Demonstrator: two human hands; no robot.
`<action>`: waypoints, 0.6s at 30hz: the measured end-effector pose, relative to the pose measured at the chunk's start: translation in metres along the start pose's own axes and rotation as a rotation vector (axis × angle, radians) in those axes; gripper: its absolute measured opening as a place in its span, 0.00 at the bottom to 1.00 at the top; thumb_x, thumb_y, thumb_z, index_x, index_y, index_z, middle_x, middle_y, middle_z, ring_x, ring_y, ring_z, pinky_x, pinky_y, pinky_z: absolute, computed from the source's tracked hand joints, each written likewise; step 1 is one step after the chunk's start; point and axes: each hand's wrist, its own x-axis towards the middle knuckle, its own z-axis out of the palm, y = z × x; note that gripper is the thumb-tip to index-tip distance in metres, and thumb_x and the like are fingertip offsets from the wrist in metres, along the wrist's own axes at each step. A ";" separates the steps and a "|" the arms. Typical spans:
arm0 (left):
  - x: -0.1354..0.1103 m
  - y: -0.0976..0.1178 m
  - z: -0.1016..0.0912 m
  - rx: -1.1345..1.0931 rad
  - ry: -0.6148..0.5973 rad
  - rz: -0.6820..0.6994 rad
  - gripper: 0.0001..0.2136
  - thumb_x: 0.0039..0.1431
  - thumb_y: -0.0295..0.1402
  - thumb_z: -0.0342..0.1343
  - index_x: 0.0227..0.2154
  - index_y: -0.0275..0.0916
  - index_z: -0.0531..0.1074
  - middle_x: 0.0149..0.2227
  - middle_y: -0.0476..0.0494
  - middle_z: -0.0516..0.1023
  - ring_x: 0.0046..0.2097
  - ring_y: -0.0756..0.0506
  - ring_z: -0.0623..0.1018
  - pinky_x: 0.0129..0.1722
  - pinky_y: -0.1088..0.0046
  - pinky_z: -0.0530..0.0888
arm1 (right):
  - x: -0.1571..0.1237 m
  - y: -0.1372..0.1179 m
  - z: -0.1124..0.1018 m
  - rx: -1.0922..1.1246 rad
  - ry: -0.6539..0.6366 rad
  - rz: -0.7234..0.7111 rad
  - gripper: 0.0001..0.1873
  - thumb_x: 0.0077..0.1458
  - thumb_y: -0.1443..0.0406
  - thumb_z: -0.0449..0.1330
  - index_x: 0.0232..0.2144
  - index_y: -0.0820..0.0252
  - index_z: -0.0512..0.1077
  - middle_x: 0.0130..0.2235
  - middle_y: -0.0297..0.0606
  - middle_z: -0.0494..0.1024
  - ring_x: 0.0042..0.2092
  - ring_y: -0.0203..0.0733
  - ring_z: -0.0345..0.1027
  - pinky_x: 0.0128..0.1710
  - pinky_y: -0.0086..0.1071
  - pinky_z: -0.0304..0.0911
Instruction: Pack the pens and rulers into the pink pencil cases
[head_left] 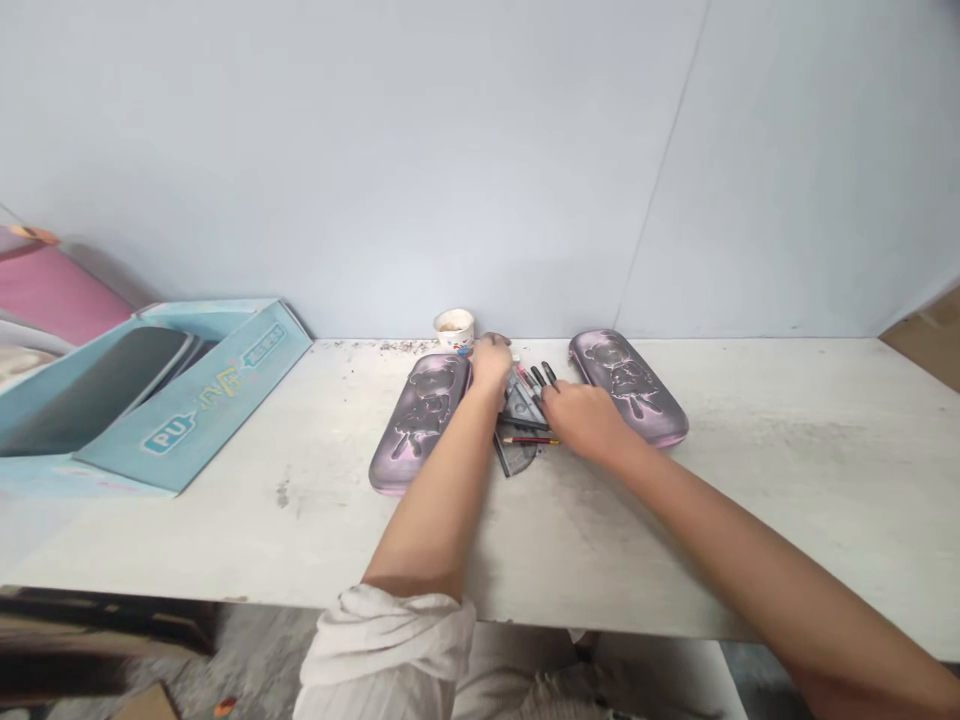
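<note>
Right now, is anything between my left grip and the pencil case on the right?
Yes: black pens lie between your left grip and that pencil case, and your right grip lies just nearer you.

Honestly, the pencil case on your left (420,425) and the pencil case on your right (628,388) look like moulded foam or soft plastic, embossed, with a faint sheen. The dark set square (516,455) is see-through plastic, fairly glossy. The pencil (531,440) looks like painted wood, and the pens (541,375) look like plastic. Your tabletop (300,540) is matt and scuffed, a bit rough in patches. The paper cup (454,330) and cardboard box (202,410) look matt, and your sleeve (382,640) is crumpled white cloth.
</note>
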 end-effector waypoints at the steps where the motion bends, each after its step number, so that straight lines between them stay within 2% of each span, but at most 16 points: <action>1: -0.001 -0.006 0.003 0.135 -0.009 0.048 0.06 0.52 0.26 0.44 0.26 0.38 0.66 0.31 0.44 0.72 0.36 0.48 0.73 0.34 0.75 0.68 | 0.011 0.001 0.000 0.000 -0.012 0.028 0.17 0.59 0.67 0.43 0.42 0.66 0.69 0.42 0.54 0.74 0.41 0.50 0.71 0.36 0.37 0.63; 3: -0.003 -0.013 0.005 0.353 -0.052 0.115 0.08 0.48 0.23 0.47 0.29 0.36 0.71 0.38 0.39 0.73 0.43 0.45 0.73 0.43 0.71 0.67 | 0.028 0.003 0.001 0.014 -0.067 0.084 0.16 0.57 0.68 0.46 0.43 0.67 0.70 0.44 0.57 0.72 0.44 0.51 0.70 0.38 0.38 0.64; 5: -0.006 -0.016 0.005 0.542 -0.133 0.174 0.13 0.44 0.21 0.49 0.33 0.36 0.73 0.43 0.36 0.72 0.47 0.43 0.73 0.48 0.69 0.66 | 0.040 0.004 0.005 0.036 -0.121 0.121 0.16 0.55 0.67 0.48 0.41 0.68 0.71 0.44 0.58 0.72 0.44 0.52 0.70 0.39 0.39 0.64; 10: -0.023 -0.013 0.002 0.903 -0.327 0.353 0.16 0.43 0.21 0.53 0.37 0.35 0.75 0.48 0.35 0.69 0.48 0.41 0.72 0.50 0.69 0.66 | 0.050 0.007 0.014 0.090 -0.139 0.185 0.17 0.55 0.62 0.50 0.40 0.66 0.73 0.42 0.56 0.74 0.43 0.50 0.71 0.38 0.37 0.64; 14: -0.041 -0.004 -0.003 1.041 -0.374 0.519 0.15 0.50 0.25 0.51 0.42 0.37 0.72 0.51 0.36 0.67 0.52 0.41 0.69 0.52 0.65 0.64 | 0.043 0.013 0.009 0.106 -0.054 0.242 0.22 0.56 0.58 0.50 0.45 0.71 0.68 0.45 0.58 0.72 0.45 0.52 0.69 0.39 0.37 0.62; 16: -0.051 0.003 -0.007 1.079 -0.350 0.681 0.13 0.57 0.28 0.47 0.44 0.40 0.70 0.53 0.38 0.66 0.56 0.41 0.64 0.55 0.62 0.60 | 0.033 0.022 0.002 0.147 0.025 0.253 0.22 0.58 0.58 0.47 0.45 0.70 0.67 0.45 0.56 0.72 0.45 0.50 0.69 0.40 0.36 0.61; 18: -0.062 0.013 -0.010 1.122 -0.317 0.861 0.13 0.61 0.31 0.42 0.44 0.40 0.69 0.49 0.39 0.69 0.56 0.42 0.63 0.55 0.61 0.59 | 0.019 0.038 -0.007 0.240 0.126 0.229 0.20 0.58 0.56 0.47 0.42 0.65 0.69 0.42 0.51 0.75 0.43 0.47 0.69 0.39 0.33 0.60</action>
